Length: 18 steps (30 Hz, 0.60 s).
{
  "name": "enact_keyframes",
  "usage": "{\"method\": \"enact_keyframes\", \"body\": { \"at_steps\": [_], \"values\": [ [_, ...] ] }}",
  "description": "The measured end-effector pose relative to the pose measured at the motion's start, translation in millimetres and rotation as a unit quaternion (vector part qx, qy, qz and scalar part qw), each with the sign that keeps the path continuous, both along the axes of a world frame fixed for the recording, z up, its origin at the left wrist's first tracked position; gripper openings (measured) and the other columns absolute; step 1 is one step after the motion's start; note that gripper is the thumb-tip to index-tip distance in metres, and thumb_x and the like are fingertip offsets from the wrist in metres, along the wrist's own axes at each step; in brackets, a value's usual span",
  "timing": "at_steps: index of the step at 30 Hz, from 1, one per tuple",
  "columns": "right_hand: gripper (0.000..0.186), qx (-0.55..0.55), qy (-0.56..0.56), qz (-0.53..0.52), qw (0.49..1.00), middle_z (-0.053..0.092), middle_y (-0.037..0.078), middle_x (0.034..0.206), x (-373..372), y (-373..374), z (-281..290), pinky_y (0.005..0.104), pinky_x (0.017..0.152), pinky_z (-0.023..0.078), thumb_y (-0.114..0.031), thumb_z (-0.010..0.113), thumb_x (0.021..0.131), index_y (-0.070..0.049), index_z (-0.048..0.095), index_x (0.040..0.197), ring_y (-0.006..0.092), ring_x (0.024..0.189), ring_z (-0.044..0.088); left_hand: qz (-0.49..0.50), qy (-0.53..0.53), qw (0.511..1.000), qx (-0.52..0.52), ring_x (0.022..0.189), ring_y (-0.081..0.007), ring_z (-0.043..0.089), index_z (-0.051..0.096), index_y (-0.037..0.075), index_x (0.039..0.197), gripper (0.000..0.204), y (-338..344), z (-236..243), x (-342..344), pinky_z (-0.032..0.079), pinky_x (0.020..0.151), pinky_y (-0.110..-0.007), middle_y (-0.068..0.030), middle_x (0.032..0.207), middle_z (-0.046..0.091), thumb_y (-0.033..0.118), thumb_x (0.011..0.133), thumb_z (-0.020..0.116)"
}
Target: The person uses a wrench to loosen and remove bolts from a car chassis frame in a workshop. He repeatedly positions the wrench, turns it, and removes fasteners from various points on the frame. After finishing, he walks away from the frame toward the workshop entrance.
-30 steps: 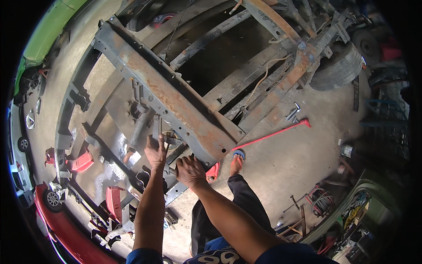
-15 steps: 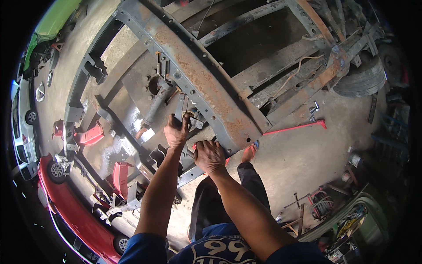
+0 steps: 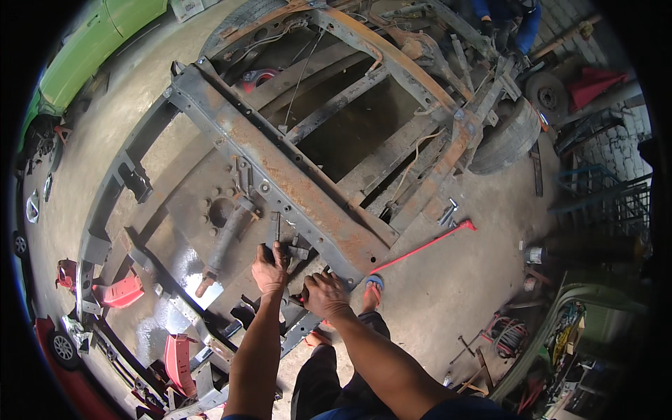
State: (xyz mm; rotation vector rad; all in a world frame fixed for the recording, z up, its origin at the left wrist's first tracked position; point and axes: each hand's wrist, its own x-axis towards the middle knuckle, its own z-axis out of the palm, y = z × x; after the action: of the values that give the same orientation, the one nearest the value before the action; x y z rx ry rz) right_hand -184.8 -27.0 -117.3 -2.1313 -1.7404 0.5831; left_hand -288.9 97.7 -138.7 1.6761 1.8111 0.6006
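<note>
A large rusty steel vehicle frame lies before me, with a wide grey crossmember (image 3: 280, 168) slanting from upper left to lower right. My left hand (image 3: 269, 271) is closed, thumb up, beside a small grey metal bracket (image 3: 299, 252) under the crossmember's near side. What it grips is mostly hidden by the fingers. My right hand (image 3: 325, 294) is curled closed at the crossmember's near end, knuckles up. A bit of red shows by its fingers, but the held thing is covered. A rusty steel tube (image 3: 229, 241) lies left of my hands.
A red long-handled bar (image 3: 427, 245) lies right of the frame. Red metal pieces (image 3: 180, 364) sit at lower left. A tire (image 3: 507, 140) stands far right, near another person's blue sleeve (image 3: 526, 31). A green car (image 3: 91, 56) is at upper left, a coiled hose (image 3: 507, 332) at lower right.
My view has shifted, so the frame appears lower and farther left, and the other person has come into sight. Both hands stay closed at about the same spots on the frame.
</note>
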Motion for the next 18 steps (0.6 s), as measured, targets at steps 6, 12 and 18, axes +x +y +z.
{"method": "enact_keyframes", "body": {
  "at_steps": [6,12,18],
  "values": [
    [0.015,0.021,-0.004,-0.009,1.000,0.064,0.012,0.084,-0.1,0.8,3.5,0.0471,0.087,0.048,-0.018,0.069,0.074,-0.008,0.062,0.082,0.0323,0.090,0.064,0.016,-0.005,0.999,-0.046,0.071,-0.0456,0.064,0.052,0.001,0.085,0.053,0.3,-6.2,-2.5,0.049,0.066,-0.050,-0.0223,0.072,0.062,0.053,0.094,0.063],
    [0.013,-0.003,-0.010,-0.011,1.000,0.064,0.011,0.084,-1.0,3.4,4.5,0.0458,0.086,0.048,-0.019,0.067,0.076,-0.008,0.061,0.081,0.0315,0.089,0.063,0.002,0.032,0.998,-0.049,0.077,-0.0466,0.066,0.055,0.002,0.087,0.054,1.6,-6.4,-0.3,0.051,0.070,-0.051,-0.0231,0.079,0.066,0.054,0.088,0.068],
    [0.011,0.009,-0.026,0.000,1.000,0.064,0.010,0.083,-1.9,3.8,3.2,0.0440,0.082,0.048,-0.016,0.067,0.074,-0.009,0.060,0.078,0.0302,0.087,0.063,0.021,0.027,0.996,-0.078,0.082,-0.0481,0.067,0.056,0.002,0.088,0.057,2.0,-5.1,-2.1,0.052,0.074,-0.054,-0.0250,0.082,0.068,0.058,0.087,0.067]
  ]
}}
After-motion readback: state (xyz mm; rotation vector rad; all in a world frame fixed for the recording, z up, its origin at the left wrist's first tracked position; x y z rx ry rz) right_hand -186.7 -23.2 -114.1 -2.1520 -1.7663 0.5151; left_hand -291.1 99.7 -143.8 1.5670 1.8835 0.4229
